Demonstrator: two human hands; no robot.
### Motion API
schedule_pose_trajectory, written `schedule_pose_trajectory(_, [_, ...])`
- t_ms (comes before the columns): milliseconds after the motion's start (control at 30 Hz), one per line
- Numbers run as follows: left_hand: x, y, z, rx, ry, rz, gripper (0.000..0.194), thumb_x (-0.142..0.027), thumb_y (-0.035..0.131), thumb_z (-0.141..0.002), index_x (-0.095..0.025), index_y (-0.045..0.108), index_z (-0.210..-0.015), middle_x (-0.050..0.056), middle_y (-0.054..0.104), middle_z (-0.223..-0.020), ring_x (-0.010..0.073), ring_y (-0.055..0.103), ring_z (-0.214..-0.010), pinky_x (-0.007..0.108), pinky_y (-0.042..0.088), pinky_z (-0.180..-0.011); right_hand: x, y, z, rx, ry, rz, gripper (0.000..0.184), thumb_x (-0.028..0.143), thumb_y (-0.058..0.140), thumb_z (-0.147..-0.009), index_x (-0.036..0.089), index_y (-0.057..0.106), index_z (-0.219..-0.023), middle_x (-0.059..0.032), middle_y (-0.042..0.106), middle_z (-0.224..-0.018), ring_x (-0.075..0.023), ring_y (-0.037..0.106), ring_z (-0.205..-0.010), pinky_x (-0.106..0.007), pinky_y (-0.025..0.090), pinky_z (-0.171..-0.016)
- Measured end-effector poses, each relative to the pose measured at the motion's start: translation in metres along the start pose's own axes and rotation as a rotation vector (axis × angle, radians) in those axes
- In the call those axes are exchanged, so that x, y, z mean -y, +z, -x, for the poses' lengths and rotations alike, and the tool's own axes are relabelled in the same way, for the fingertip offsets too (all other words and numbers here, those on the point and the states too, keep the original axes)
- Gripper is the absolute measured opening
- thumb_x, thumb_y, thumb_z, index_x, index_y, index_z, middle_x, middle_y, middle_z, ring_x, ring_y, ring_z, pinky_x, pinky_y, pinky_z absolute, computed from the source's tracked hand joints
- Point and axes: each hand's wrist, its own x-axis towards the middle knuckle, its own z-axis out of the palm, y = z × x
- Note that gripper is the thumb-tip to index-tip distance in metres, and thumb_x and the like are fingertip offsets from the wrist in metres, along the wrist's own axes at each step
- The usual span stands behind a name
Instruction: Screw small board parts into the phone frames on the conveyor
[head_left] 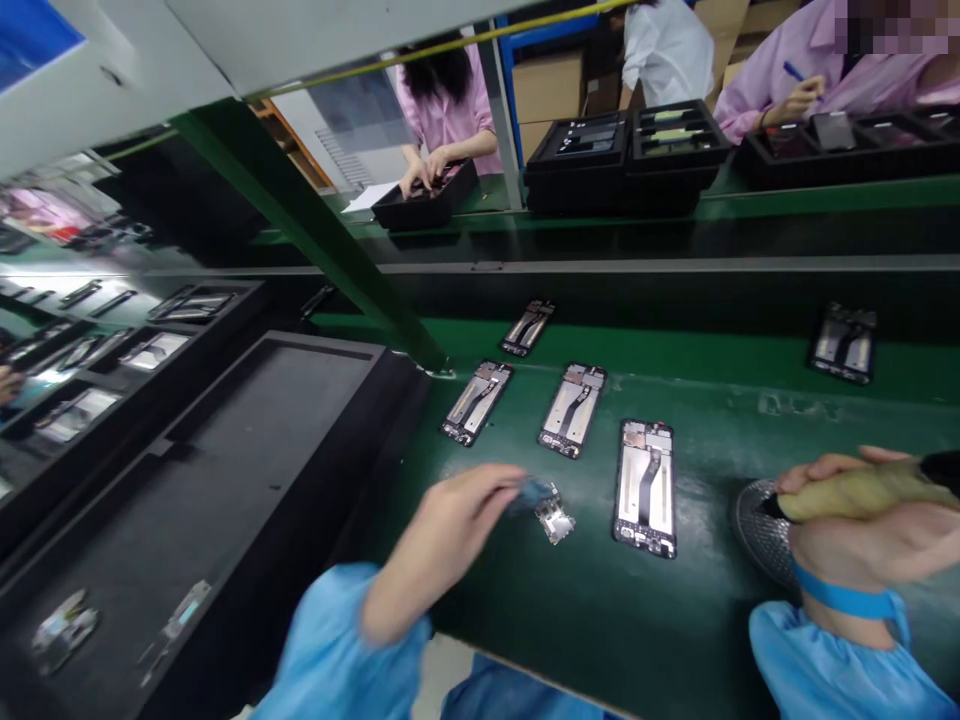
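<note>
My left hand (450,530) is blurred by motion, its fingers pinched on a small bluish piece next to a small metal part (555,520) lying on the green belt (600,610). My right hand (862,540) is wrapped round a yellow-handled tool (855,492) with a black tip, held above a round metal mesh dish (757,530). A phone frame (646,487) lies between my hands. Two more phone frames (573,409) (477,401) lie further along the belt.
A large black foam tray (247,450) sits at the left with small parts near its front corner. Other phone frames (528,327) (844,343) lie farther up the belt. Across the line, people in pink work at black trays (626,150). A green post (315,235) slants down to the belt.
</note>
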Motion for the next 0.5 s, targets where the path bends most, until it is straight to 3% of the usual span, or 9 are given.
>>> schedule_pose_trajectory(100, [-0.021,0.081,-0.093,0.122,0.17,0.144,0.021,-0.022,0.06,-0.115,-0.024,0.08,-0.122,0.002,0.085,-0.121,0.0206,0.081,-0.112,0.033,0.065,-0.103,0.006,0.002,0.006,0.053,-0.053,0.017,0.077,0.099,0.056,-0.077,0.024,0.063,-0.09,0.0003,0.056,-0.056,-0.0225,0.051,-0.04,-0.04,0.044,-0.039])
schedule_pose_trajectory(200, [-0.034,0.126,-0.152,0.178,0.254,0.093,0.024,-0.011,0.062,-0.111,-0.021,0.081,-0.122,0.006,0.083,-0.118,0.0223,0.079,-0.112,0.036,0.063,-0.105,0.011,0.002,0.008,0.058,-0.029,0.014,0.077,0.098,0.058,-0.076,0.023,0.062,-0.091,0.0012,0.056,-0.055,-0.022,0.05,-0.038,-0.039,0.043,-0.037])
schedule_pose_trajectory(333, [-0.036,0.143,-0.183,0.208,0.274,0.081,0.026,-0.009,0.062,-0.109,-0.019,0.082,-0.122,0.008,0.082,-0.116,0.0252,0.078,-0.113,0.04,0.061,-0.108,0.014,0.001,0.009,0.064,0.049,-0.002,0.08,0.1,0.062,-0.069,0.023,0.062,-0.091,0.0019,0.057,-0.055,-0.0206,0.051,-0.037,-0.038,0.044,-0.037])
schedule_pose_trajectory(500, [-0.037,0.141,-0.18,0.27,0.259,0.173,0.024,-0.014,0.062,-0.111,-0.023,0.082,-0.119,0.003,0.084,-0.12,0.021,0.079,-0.114,0.033,0.06,-0.107,0.017,0.0,0.012,0.064,0.092,0.018,0.083,0.102,0.063,-0.068,0.023,0.062,-0.094,0.0026,0.059,-0.058,-0.0212,0.054,-0.039,-0.041,0.049,-0.041])
